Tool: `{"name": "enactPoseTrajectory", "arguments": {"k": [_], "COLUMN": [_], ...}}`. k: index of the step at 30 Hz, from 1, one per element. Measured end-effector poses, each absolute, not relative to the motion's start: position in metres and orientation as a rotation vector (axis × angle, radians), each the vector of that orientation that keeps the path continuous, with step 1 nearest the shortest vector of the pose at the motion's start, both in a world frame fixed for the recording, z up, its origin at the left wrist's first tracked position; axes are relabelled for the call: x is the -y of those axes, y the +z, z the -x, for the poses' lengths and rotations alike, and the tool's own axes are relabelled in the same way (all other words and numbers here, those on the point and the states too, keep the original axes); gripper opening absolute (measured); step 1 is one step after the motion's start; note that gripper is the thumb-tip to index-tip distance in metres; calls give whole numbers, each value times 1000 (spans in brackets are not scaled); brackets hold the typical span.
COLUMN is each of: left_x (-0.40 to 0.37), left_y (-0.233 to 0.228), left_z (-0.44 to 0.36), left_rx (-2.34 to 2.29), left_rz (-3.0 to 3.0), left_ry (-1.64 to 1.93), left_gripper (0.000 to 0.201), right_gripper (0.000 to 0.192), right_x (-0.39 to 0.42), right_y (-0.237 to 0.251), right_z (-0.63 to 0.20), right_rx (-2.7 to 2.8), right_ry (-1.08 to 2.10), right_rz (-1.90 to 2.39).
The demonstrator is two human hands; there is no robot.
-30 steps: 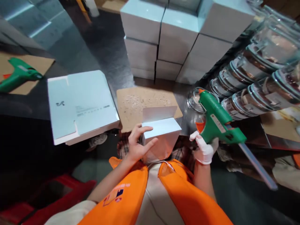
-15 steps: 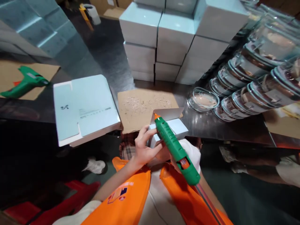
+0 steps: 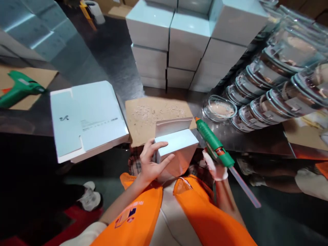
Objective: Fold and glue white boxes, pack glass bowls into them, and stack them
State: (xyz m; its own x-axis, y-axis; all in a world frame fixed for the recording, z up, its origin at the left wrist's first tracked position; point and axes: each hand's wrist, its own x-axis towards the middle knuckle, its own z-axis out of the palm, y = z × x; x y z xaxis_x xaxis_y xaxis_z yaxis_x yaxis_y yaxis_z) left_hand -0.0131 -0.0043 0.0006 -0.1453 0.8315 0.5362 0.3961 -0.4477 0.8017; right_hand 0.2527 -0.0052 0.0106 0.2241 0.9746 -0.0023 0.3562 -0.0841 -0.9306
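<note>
In front of me my bare left hand [image 3: 153, 160] grips the left end of a white box [image 3: 176, 143], thumb and fingers on its sides and top. The box's long flap [image 3: 174, 126] stands up at the far edge. My right hand [image 3: 214, 167], in a white glove, holds a green hot glue gun [image 3: 214, 141] to the right of the box. Its orange nozzle points up and left, apart from the box, and a long clear glue stick [image 3: 244, 186] sticks out of its rear. The right fingers are partly hidden behind the gun.
A cardboard sheet [image 3: 143, 118] with glue residue lies beyond the box. Folded white boxes [image 3: 89, 119] and another green glue gun [image 3: 22, 87] are at left. Stacked white boxes [image 3: 189, 48] stand behind; several glass containers [image 3: 271, 99] line the right, with a single one [image 3: 219, 108] nearer.
The glue gun has moved right, off the box, with my right hand. More of the box's top and front now shows, with my left hand still on it.
</note>
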Motion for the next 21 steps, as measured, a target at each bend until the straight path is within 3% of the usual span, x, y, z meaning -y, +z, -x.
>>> {"name": "enactPoseTrajectory", "arguments": {"k": [7, 10, 15, 21], "left_x": [1, 0, -3, -9], "left_y": [-4, -6, -10, -5], "left_z": [19, 21, 21, 9], "left_rx": [-1313, -1309, -1254, -1000], "left_rz": [-1741, -1714, -1710, -1650], "left_ry": [1643, 1663, 1639, 1648], "left_gripper": [30, 32, 33, 35], "right_gripper": [66, 59, 34, 53], "right_x": [-79, -92, -71, -55], "right_y": [13, 22, 52, 56], "right_z": [-271, -291, -281, -222], "right_rx": [989, 1011, 1129, 1082], "right_ry": [1295, 1342, 1038, 1417], "right_rz": [1728, 1850, 1820, 1291]}}
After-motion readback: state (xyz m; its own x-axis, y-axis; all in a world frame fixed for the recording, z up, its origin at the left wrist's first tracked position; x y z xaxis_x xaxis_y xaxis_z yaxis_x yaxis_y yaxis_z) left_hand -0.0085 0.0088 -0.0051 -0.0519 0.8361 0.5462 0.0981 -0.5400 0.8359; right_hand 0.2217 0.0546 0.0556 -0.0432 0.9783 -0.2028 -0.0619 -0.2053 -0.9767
